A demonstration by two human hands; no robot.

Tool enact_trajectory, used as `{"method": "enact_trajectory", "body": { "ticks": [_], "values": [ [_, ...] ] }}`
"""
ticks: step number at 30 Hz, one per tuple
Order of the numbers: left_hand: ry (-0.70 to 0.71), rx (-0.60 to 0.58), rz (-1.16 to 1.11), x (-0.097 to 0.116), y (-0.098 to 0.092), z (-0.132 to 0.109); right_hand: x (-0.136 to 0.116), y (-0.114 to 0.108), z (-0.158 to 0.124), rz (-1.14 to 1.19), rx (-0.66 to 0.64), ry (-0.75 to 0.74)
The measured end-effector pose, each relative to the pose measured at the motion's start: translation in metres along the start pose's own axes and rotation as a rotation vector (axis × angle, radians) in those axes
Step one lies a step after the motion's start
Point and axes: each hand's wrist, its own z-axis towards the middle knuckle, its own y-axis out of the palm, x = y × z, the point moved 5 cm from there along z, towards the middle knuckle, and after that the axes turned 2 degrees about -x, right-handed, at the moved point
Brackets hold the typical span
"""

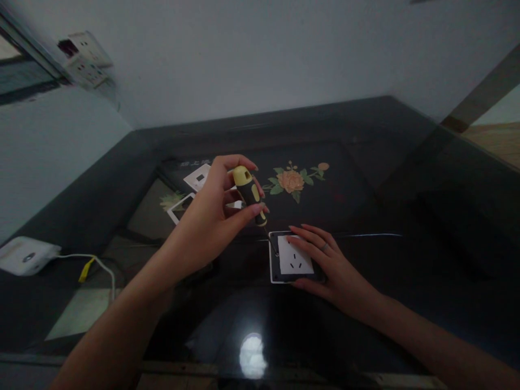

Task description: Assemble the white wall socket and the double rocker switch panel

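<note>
Head view: the left hand (215, 211) is clamped on a yellow-and-black screwdriver (249, 192), its tip at the left edge of a white socket plate (294, 259) lying mid-table. The right hand (331, 268) lies flat on the plate, fingers apart. Faint writing near the spare plates (197, 177) is too blurred to read. The dark table (385, 189) has open room to the right.

Everything I see is dim and grainy, my left hand (211, 216) included. A white glare spot (252, 355) blooms on the glossy tabletop (365, 314); the pale wall (260, 54) is brightest. Straight edges bow near the corners.
</note>
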Motion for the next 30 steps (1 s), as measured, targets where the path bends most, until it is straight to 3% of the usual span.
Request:
{"method": "enact_trajectory", "body": {
  "ticks": [17, 30],
  "values": [
    [0.000, -0.023, 0.026, -0.008, 0.006, -0.001, 0.000, -0.001, 0.001, -0.006, 0.001, 0.004],
    [0.066, -0.142, 0.005, 0.008, 0.007, -0.010, -0.001, -0.002, 0.001, -0.010, 0.008, -0.005]
  ]
}}
